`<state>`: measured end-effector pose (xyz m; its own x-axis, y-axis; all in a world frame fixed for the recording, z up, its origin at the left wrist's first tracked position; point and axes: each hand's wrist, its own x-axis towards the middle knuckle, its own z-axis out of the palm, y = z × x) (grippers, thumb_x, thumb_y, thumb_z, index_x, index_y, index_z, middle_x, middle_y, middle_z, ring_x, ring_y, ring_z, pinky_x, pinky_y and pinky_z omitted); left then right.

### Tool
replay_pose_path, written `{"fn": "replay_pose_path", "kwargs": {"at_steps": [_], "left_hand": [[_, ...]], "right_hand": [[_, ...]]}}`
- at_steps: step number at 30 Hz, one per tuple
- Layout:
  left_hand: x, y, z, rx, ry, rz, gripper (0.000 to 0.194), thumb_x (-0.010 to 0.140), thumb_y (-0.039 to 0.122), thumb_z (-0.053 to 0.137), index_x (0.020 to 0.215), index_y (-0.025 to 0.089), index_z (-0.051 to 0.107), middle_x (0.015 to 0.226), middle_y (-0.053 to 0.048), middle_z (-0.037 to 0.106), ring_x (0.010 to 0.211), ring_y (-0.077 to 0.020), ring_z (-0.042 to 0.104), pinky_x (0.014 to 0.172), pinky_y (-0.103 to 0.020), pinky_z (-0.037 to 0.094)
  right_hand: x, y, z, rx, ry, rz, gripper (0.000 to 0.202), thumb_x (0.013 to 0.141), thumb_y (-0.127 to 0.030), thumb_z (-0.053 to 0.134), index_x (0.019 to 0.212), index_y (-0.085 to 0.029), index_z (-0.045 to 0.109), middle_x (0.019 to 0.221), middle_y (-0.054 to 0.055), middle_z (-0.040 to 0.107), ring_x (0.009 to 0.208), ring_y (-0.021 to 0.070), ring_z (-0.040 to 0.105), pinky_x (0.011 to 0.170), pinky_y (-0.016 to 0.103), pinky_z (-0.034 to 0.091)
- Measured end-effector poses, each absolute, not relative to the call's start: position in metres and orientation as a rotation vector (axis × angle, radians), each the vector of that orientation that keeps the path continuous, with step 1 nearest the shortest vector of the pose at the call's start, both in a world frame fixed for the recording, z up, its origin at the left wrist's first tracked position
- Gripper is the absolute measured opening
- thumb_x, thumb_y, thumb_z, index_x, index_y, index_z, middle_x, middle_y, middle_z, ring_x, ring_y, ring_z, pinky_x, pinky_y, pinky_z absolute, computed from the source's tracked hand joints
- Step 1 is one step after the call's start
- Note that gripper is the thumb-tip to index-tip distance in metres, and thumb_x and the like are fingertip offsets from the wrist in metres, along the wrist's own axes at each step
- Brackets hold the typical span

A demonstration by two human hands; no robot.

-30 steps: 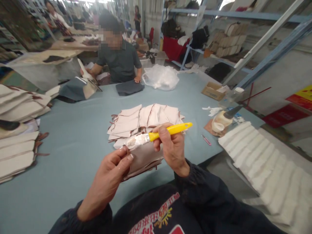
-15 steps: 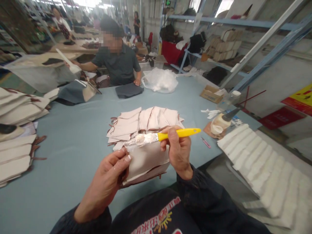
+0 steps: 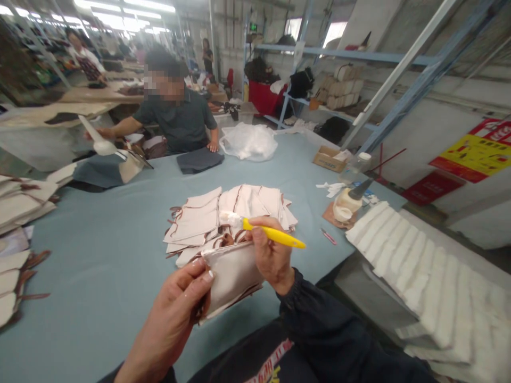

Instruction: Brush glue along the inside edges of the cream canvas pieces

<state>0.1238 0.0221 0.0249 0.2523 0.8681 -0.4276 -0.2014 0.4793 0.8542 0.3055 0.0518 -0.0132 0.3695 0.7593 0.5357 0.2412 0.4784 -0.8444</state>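
Note:
My left hand (image 3: 179, 298) pinches the left edge of a cream fabric piece (image 3: 233, 271) with brown edging, thumb on top. White smears mark its thumb and fingertips. In my right hand (image 3: 273, 255) is a yellow-handled brush (image 3: 275, 234), its white-coated bristles pointing left above the piece's far edge. Some right-hand fingers are hidden behind the handle, close to the piece's right corner. Just beyond lies a fanned pile of similar cream pieces (image 3: 199, 213) with brown strips, on the blue-green table (image 3: 107, 255).
At right are a glue bottle (image 3: 347, 202) with a dark nozzle, a pink cutter (image 3: 328, 236) and stacked white pads (image 3: 411, 271). More cream pieces (image 3: 19, 205) lie at left. Across the table, a co-worker (image 3: 175, 117) sits by a dark cloth (image 3: 199, 159) and a plastic bag (image 3: 249, 141).
The brush has lifted off the piece's far left corner and moved away from it, its handle end now tipped lower toward me. My left hand keeps its pinch. The whole view has shifted slightly.

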Motion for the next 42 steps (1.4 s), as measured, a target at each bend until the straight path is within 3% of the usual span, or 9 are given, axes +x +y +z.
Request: {"fn": "replay_pose_path", "kwargs": {"at_steps": [6, 11, 13, 17, 23, 30, 37, 42], "left_hand": [[0.114, 0.029, 0.022, 0.889, 1.06, 0.833, 0.047, 0.069, 0.052, 0.085, 0.099, 0.017, 0.075, 0.066, 0.0, 0.065, 0.052, -0.0111, 0.052, 0.05, -0.021, 0.046], [0.093, 0.037, -0.007, 1.233, 1.092, 0.849, 0.034, 0.071, 0.043, 0.086, 0.092, 0.019, 0.075, 0.086, -0.004, 0.073, 0.085, -0.0219, 0.066, 0.076, -0.027, 0.054], [0.088, 0.035, -0.023, 1.298, 1.119, 0.824, 0.03, 0.072, 0.044, 0.084, 0.078, 0.019, 0.07, 0.075, -0.002, 0.067, 0.076, -0.0196, 0.062, 0.071, -0.026, 0.052], [0.082, 0.027, -0.041, 1.383, 1.197, 0.845, 0.04, 0.079, 0.051, 0.074, 0.061, 0.02, 0.055, 0.061, 0.003, 0.052, 0.058, -0.0136, 0.047, 0.056, -0.024, 0.042], [0.078, 0.02, -0.02, 1.681, 1.141, 0.823, 0.024, 0.091, 0.034, 0.055, 0.074, 0.018, 0.064, 0.071, 0.0, 0.063, 0.064, -0.0146, 0.057, 0.061, -0.024, 0.046], [0.075, 0.003, -0.024, 1.966, 1.276, 0.891, 0.026, 0.093, 0.017, 0.052, 0.067, 0.02, 0.054, 0.062, 0.004, 0.056, 0.057, -0.01, 0.051, 0.056, -0.02, 0.039], [0.078, -0.007, -0.042, 2.246, 1.229, 1.009, 0.024, 0.092, 0.004, 0.052, 0.076, 0.021, 0.049, 0.063, 0.006, 0.048, 0.054, -0.0086, 0.046, 0.053, -0.019, 0.037], [0.081, -0.004, -0.048, 2.443, 1.177, 1.068, 0.022, 0.092, 0.0, 0.052, 0.083, 0.02, 0.052, 0.069, -0.001, 0.06, 0.061, -0.0127, 0.056, 0.06, -0.022, 0.045]], "right_hand": [[0.297, 0.06, -0.01, -1.057, -1.309, 0.346, 0.019, 0.1, -0.036, 0.055, 0.102, -0.024, 0.07, 0.082, 0.002, 0.071, 0.068, 0.0165, 0.066, 0.069, 0.031, 0.055], [0.294, 0.071, 0.01, -1.084, -1.279, 0.336, 0.021, 0.101, -0.04, 0.054, 0.101, -0.024, 0.068, 0.077, -0.001, 0.066, 0.065, 0.014, 0.059, 0.065, 0.028, 0.05], [0.294, 0.082, 0.016, -1.117, -1.26, 0.337, 0.026, 0.102, -0.043, 0.052, 0.097, -0.023, 0.067, 0.071, -0.002, 0.062, 0.063, 0.0135, 0.057, 0.064, 0.027, 0.048], [0.29, 0.111, 0.009, -1.199, -1.305, 0.365, 0.031, 0.101, -0.046, 0.051, 0.092, -0.021, 0.066, 0.065, -0.003, 0.059, 0.061, 0.0137, 0.057, 0.064, 0.027, 0.045], [0.274, 0.131, -0.02, -1.198, -1.219, 0.529, 0.032, 0.098, -0.049, 0.055, 0.092, -0.019, 0.066, 0.062, -0.004, 0.061, 0.055, 0.0122, 0.058, 0.057, 0.026, 0.044], [0.277, 0.059, -0.001, -1.091, -0.987, 0.868, 0.033, 0.092, -0.047, 0.062, 0.075, -0.019, 0.065, 0.043, -0.007, 0.052, 0.035, 0.0065, 0.044, 0.034, 0.019, 0.037], [0.28, 0.028, 0.002, -1.15, -0.951, 0.941, 0.031, 0.089, -0.043, 0.067, 0.07, -0.02, 0.063, 0.04, -0.008, 0.053, 0.032, 0.0061, 0.044, 0.032, 0.017, 0.039], [0.281, 0.022, -0.007, -1.17, -0.943, 1.11, 0.033, 0.091, -0.044, 0.066, 0.07, -0.019, 0.061, 0.038, -0.009, 0.05, 0.031, 0.005, 0.042, 0.032, 0.015, 0.036]]}}
